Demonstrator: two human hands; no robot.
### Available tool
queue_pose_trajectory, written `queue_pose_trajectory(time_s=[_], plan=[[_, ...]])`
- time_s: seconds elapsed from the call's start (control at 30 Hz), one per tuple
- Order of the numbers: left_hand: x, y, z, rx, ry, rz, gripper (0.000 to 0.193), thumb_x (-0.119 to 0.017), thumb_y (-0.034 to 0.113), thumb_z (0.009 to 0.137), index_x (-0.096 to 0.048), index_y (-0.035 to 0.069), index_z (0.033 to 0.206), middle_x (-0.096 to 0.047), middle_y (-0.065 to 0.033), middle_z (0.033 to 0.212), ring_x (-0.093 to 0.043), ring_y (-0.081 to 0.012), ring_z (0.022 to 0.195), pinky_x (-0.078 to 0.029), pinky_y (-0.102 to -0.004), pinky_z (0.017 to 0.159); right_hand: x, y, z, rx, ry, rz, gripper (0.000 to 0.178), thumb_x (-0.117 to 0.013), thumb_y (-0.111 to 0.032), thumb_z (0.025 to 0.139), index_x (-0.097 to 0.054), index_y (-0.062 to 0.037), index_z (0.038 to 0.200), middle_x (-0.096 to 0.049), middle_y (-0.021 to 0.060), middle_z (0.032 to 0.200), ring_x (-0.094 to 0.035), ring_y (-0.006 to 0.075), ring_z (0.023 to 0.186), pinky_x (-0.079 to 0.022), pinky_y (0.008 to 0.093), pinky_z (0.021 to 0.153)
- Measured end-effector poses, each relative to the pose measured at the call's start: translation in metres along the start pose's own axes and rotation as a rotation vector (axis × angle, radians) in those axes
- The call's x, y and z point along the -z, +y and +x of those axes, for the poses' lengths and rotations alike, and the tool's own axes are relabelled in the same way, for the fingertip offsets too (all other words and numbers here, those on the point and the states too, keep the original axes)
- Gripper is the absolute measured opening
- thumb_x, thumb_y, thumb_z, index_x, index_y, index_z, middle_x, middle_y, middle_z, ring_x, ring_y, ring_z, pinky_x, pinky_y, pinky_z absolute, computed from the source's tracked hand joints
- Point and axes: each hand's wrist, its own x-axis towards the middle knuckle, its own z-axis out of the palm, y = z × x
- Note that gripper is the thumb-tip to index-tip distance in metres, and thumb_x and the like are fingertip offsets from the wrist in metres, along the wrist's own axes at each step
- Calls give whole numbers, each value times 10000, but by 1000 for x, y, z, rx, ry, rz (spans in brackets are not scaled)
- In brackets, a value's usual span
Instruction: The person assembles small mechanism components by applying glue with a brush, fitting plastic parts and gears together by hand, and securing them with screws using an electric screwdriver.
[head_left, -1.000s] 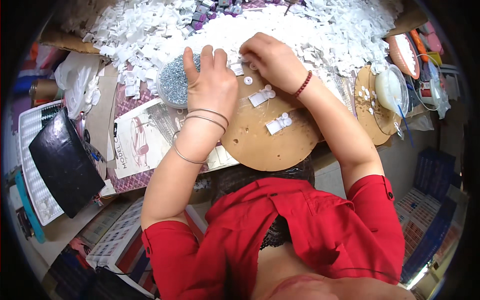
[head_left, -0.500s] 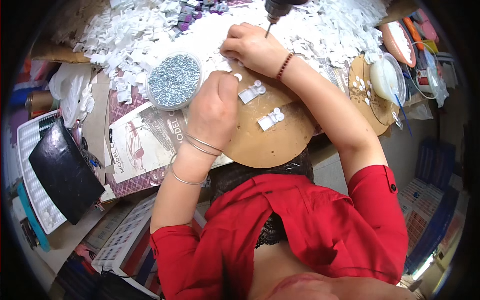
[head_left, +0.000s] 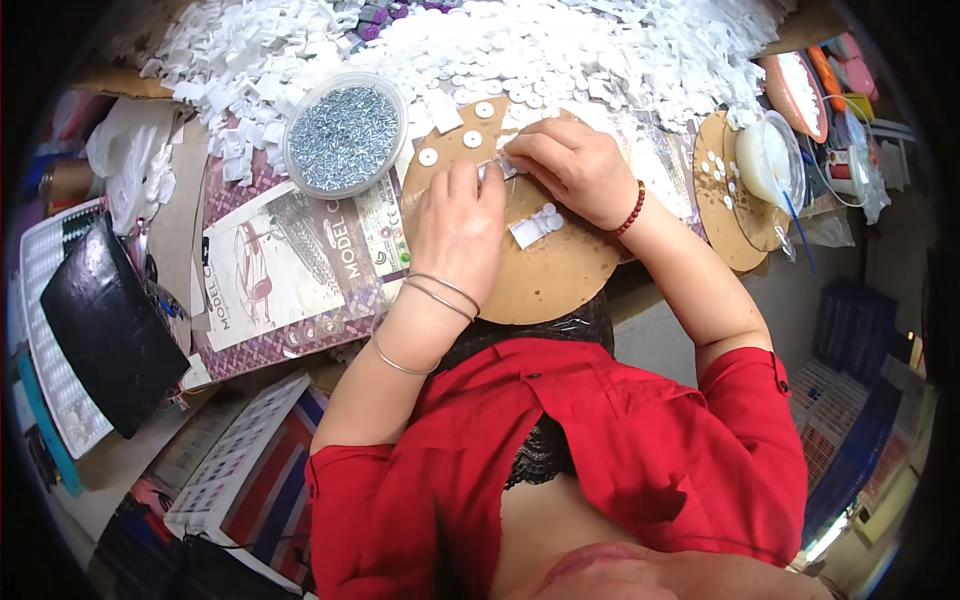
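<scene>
Both my hands meet over a round brown board (head_left: 545, 285). Between their fingertips is a small white plastic piece (head_left: 506, 169), partly hidden by the fingers. My left hand (head_left: 455, 230) is closed on its left side, and my right hand (head_left: 575, 165) pinches it from the right. Just below lies a similar white piece (head_left: 528, 233) with small round discs attached at its upper right corner. Loose white discs (head_left: 472, 139) with centre holes rest on the board above my left hand, near a white square plate (head_left: 442, 111).
A round clear tub (head_left: 345, 135) of small metal screws or pins stands left of the board. White plastic parts (head_left: 610, 60) are heaped along the far side. To the right are another brown board (head_left: 712, 225) with small white discs and a tub (head_left: 765, 165) of whitish material.
My hands have come nearer, the right one also rightward, and now grip the upper white piece that lay on the board. The dark powered driver at the top has left the view.
</scene>
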Motion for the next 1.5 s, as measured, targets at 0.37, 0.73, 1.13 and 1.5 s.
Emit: queue_pose_trajectory(time_s=[0.37, 0.73, 1.13, 1.5], plan=[[-2, 4, -4, -14, 10, 69, 346, -572, 66, 840, -641, -19, 1169, -548, -125, 949, -552, -288, 903, -482, -382, 792, -1, -1, 2, -222, -75, 61, 79, -745, -172, 812, -739, -113, 865, -632, 43, 870, -576, 269, 876, -506, 375, 779], [9, 10, -5, 337, 200, -1392, 217, -715, 123, 918, -614, 26, 1084, -671, -111, 958, -682, -149, 832, -549, -272, 718, 39, -52, -10, -960, -189, 1160, 145, -732, -132, 903, -733, -12, 986, -692, 44, 837, -640, 87, 752, -533, 251, 682], [-10, 20, -19, 41, 137, -392, 231, -806, 126, 765, -725, 46, 967, -592, -116, 857, -606, -295, 780, -506, -389, 699, 23, -27, -62, 161, -53, -56, 249, -721, -85, 795, -680, -52, 1038, -652, 75, 956, -652, 266, 870, -556, 357, 755], [0, 15, -13, -6, 96, -371, 253, -801, 123, 769, -718, 29, 988, -589, -115, 855, -606, -301, 818, -502, -393, 736, 39, -27, -22, -335, -302, 236, 116, -727, -155, 834, -721, -71, 914, -627, 109, 863, -615, 325, 864, -516, 408, 778]])
